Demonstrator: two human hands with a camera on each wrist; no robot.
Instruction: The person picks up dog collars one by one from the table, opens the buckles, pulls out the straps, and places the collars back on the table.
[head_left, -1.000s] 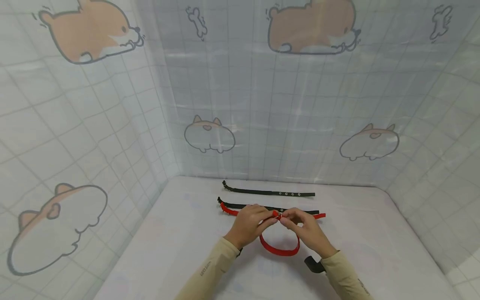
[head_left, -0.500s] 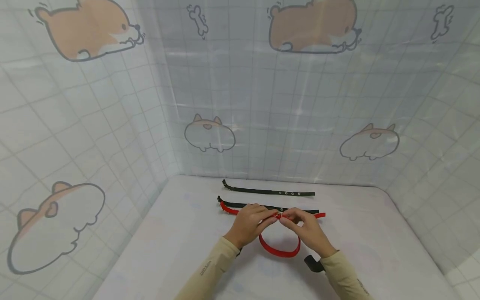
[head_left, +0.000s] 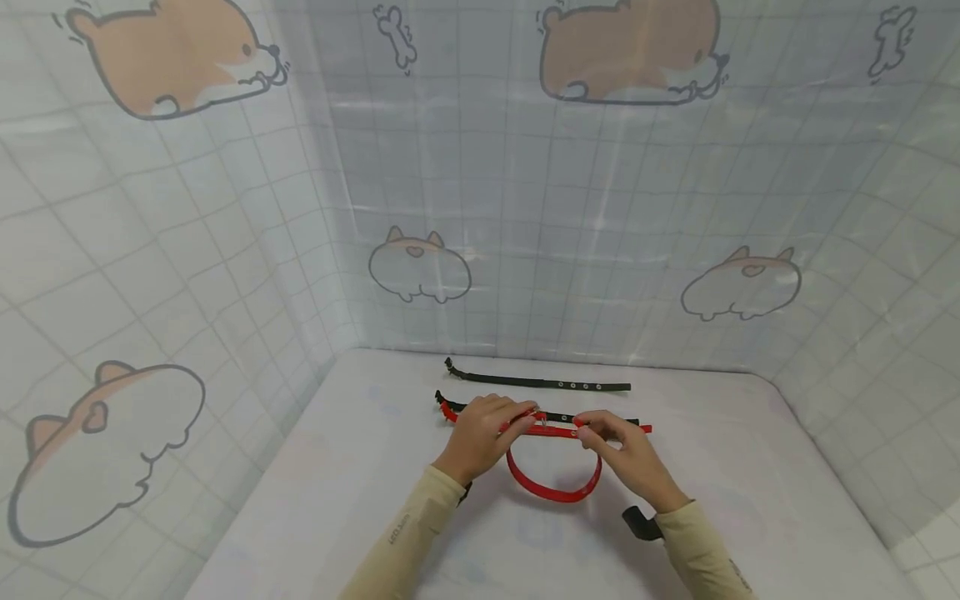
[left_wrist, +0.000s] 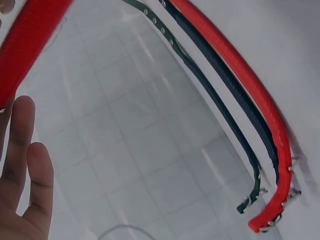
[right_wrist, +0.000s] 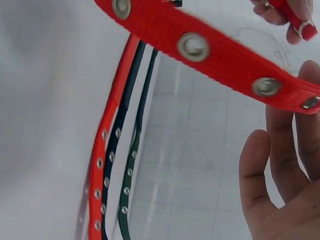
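A red collar [head_left: 555,493] with metal eyelets hangs in a downward loop between my two hands. My left hand [head_left: 477,437] pinches its buckle end [right_wrist: 309,31], where a metal ring shows in the right wrist view. The eyelet end is pinched by my right hand [head_left: 628,458]; the right wrist view shows the eyelet strip [right_wrist: 225,65] crossing close to the camera. A gap separates the two ends. Just behind the hands, a second red collar [left_wrist: 250,75] lies stretched out, partly hidden in the head view.
Alongside the flat red collar lies a dark navy or black collar [left_wrist: 225,82]. Farther back is a dark green collar [head_left: 517,382] with eyelets. A printed curtain [head_left: 570,208] rises behind the white table [head_left: 337,500]. A black strap [head_left: 641,525] sits at the right wrist.
My hands were together with the collar's ends meeting; now they have moved apart, left hand leftward and right hand slightly rightward. The ends are separated, and the flat red collar behind shows more.
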